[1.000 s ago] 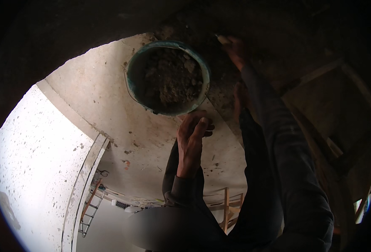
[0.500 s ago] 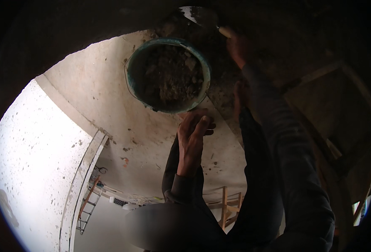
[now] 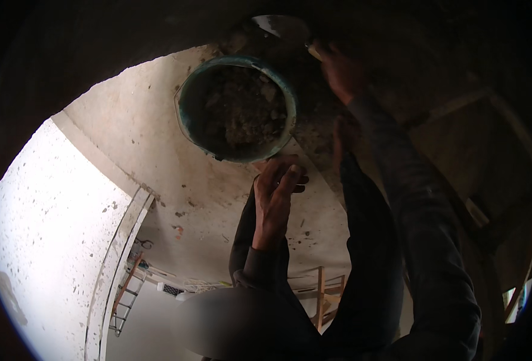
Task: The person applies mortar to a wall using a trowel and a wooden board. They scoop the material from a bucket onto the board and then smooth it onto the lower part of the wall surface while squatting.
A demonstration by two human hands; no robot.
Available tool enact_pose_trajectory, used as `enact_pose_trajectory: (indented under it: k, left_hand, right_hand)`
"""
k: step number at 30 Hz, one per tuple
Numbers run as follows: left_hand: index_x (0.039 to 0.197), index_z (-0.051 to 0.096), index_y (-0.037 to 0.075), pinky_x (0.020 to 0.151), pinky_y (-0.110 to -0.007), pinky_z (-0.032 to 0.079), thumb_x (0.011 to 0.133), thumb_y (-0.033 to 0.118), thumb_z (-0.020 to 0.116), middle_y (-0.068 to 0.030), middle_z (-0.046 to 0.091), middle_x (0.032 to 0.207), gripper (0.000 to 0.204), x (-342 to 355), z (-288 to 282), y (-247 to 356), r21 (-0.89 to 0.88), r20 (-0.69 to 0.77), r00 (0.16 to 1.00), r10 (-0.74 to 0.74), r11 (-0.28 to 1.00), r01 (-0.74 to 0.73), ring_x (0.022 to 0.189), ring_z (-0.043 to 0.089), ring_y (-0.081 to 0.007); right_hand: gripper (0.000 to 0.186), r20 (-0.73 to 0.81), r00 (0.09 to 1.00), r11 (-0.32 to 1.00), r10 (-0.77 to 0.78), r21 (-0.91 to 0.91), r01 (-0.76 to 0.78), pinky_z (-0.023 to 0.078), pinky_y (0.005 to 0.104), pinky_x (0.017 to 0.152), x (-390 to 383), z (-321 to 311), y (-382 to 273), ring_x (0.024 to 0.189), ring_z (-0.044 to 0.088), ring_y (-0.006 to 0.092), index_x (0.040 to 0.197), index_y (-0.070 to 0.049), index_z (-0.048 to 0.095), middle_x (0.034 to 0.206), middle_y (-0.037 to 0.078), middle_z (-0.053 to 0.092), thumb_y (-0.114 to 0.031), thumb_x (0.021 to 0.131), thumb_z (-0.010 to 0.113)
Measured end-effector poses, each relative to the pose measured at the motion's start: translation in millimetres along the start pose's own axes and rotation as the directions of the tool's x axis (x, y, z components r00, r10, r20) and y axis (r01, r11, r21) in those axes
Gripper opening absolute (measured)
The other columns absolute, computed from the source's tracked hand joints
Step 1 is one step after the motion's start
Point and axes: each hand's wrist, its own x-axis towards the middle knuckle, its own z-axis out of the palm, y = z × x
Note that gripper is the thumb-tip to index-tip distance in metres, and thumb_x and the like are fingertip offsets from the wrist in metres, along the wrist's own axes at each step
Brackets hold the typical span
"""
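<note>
My right hand (image 3: 342,75) is closed round the pale handle of a trowel (image 3: 282,27) at the far side. The trowel's blade points left, beyond the bucket, over a dark patch; what lies beneath it is too dim to tell. A round green bucket (image 3: 185,108) stands left of my right arm. Grey-brown rubble or crumbly mortar (image 3: 242,108) lies inside it. Just on the near side of the bucket is my left hand (image 3: 273,201), its fingers curled in and the thumb against them. Nothing shows in that hand.
The pale floor (image 3: 212,198) carries splashes and crumbs. A bare foot (image 3: 342,135) rests right of the bucket. A speckled white surface (image 3: 55,222) spans the left. A ladder (image 3: 127,298) and a wooden frame (image 3: 321,295) are near the lower edge. Dim boards (image 3: 452,111) lie right.
My right hand and the trowel have come slightly nearer to me. The bucket appears a little further left in the picture. My left hand has hardly moved.
</note>
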Motion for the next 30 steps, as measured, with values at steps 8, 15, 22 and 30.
enact_pose_trajectory:
  k: [8,15,22,30]
  left_hand:
    - [0.111,0.057,-0.001,0.076,-0.03,0.047,0.092,0.021,0.053,-0.0085,0.062,0.091,0.029,1,5,5,0.036,0.002,1.0,-0.004,0.999,0.004,0.084,0.061,-0.0162]
    - [0.111,0.057,-0.001,0.074,-0.03,0.047,0.091,0.021,0.054,-0.0095,0.063,0.092,0.03,5,5,4,0.044,-0.008,1.0,-0.011,0.999,0.012,0.082,0.061,-0.0161]
    - [0.112,0.056,-0.001,0.075,-0.031,0.047,0.091,0.02,0.052,-0.01,0.063,0.093,0.03,0,4,8,0.063,-0.046,0.999,-0.013,0.998,0.016,0.084,0.061,-0.0171]
    - [0.114,0.056,-0.001,0.077,-0.031,0.047,0.092,0.02,0.052,-0.0103,0.064,0.094,0.031,0,5,3,0.018,-0.013,1.0,-0.021,1.0,0.022,0.086,0.061,-0.0172]
  right_hand:
    - [0.034,0.104,0.994,0.898,0.01,0.437,-0.055,0.051,0.0381,0.076,-9,21,11,0.089,0.064,0.0299,0.113,-0.01,0.063,0.101,0.014,0.066,-0.015,0.08,0.062]
    - [0.033,0.076,0.997,0.822,0.017,0.566,-0.058,0.049,0.0332,0.08,4,63,8,0.09,0.064,0.0226,0.116,-0.004,0.06,0.102,0.015,0.066,-0.019,0.087,0.059]
    - [0.049,0.317,0.877,0.569,0.362,0.67,-0.477,0.045,0.0358,0.09,-46,49,36,0.107,0.057,0.0301,0.122,0.0,0.052,0.115,0.019,0.059,-0.022,0.081,0.064]
    - [0.063,0.116,0.824,0.565,0.555,0.674,-0.475,0.04,0.0411,0.098,-37,60,70,0.119,0.051,0.0354,0.131,0.002,0.045,0.126,0.022,0.054,-0.033,0.081,0.062]
